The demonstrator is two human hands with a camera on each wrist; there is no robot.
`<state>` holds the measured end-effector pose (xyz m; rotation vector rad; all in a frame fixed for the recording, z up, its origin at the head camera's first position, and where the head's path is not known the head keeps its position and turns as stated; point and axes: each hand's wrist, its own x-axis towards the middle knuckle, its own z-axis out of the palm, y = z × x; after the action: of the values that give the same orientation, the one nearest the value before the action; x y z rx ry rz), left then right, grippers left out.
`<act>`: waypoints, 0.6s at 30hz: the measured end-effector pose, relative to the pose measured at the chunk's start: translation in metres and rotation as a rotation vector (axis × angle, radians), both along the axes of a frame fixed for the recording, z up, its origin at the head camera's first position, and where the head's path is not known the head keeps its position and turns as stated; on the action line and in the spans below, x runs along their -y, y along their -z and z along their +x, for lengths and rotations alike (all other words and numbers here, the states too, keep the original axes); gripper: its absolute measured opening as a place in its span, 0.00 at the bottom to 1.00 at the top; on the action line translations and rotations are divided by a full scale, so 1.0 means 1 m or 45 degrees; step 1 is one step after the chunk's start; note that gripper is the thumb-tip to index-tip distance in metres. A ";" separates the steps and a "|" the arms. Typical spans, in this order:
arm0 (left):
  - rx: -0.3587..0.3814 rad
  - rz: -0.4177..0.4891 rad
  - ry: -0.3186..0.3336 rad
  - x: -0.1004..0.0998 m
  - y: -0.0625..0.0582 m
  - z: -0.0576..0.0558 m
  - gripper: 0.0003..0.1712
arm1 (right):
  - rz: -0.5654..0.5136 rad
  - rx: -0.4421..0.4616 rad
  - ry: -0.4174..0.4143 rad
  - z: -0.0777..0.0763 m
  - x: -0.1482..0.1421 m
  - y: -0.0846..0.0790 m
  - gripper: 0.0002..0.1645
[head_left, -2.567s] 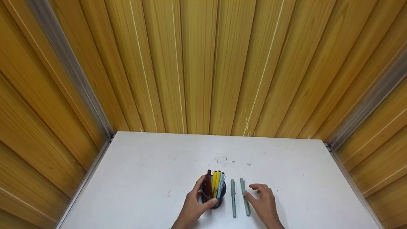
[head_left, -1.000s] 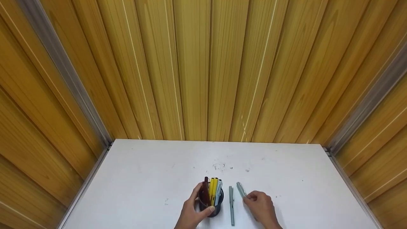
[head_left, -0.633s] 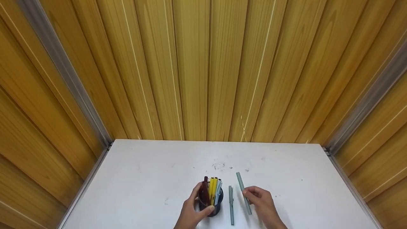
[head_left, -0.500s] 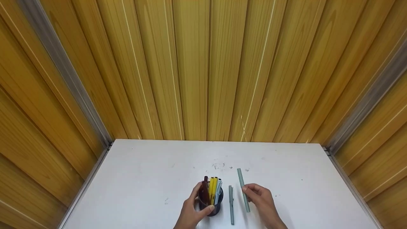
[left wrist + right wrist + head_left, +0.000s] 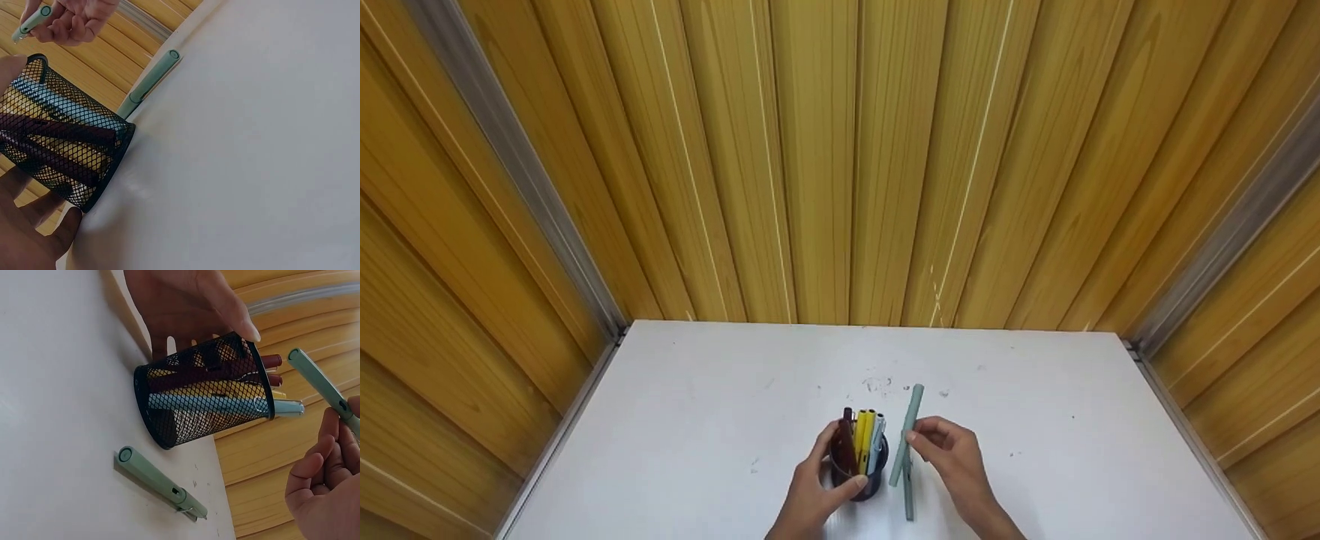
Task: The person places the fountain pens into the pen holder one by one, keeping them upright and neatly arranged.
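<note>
A black mesh pen holder (image 5: pixel 197 419) stands upright on the table, with dark red pens (image 5: pixel 846 442), yellow pens (image 5: pixel 864 435) and light blue pens (image 5: pixel 875 444) in it. My left hand (image 5: pixel 810 484) grips it from the left, thumb at the near rim. In my right hand (image 5: pixel 956 454) a green pen (image 5: pixel 913 409) is pinched between thumb and fingers, raised off the table just right of the holder. Another green pen (image 5: pixel 152 475) lies on the table beside the holder; in the head view the raised pen covers its far part.
The white table (image 5: pixel 720 420) has dark scuff marks beyond the holder. Yellow wood-look panels (image 5: pixel 825 165) rise at its back and sides, with grey metal posts (image 5: pixel 532 165) in the corners.
My right hand has taken up the right-hand green pen, turned it over and brought it left, over the other green pen. The left hand has kept its hold on the pen holder.
</note>
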<state>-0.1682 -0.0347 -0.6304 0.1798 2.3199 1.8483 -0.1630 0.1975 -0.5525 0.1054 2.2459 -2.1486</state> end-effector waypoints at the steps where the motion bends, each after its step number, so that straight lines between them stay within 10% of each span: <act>1: 0.011 0.009 0.002 0.000 0.000 0.000 0.55 | 0.005 -0.021 0.001 0.000 0.003 -0.001 0.18; 18: -0.059 0.000 0.025 0.001 0.002 -0.001 0.54 | 0.309 -0.190 0.152 0.003 0.044 0.030 0.12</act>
<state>-0.1692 -0.0362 -0.6322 0.2467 2.3399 1.8545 -0.1598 0.1535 -0.5826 0.0891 2.6427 -1.9883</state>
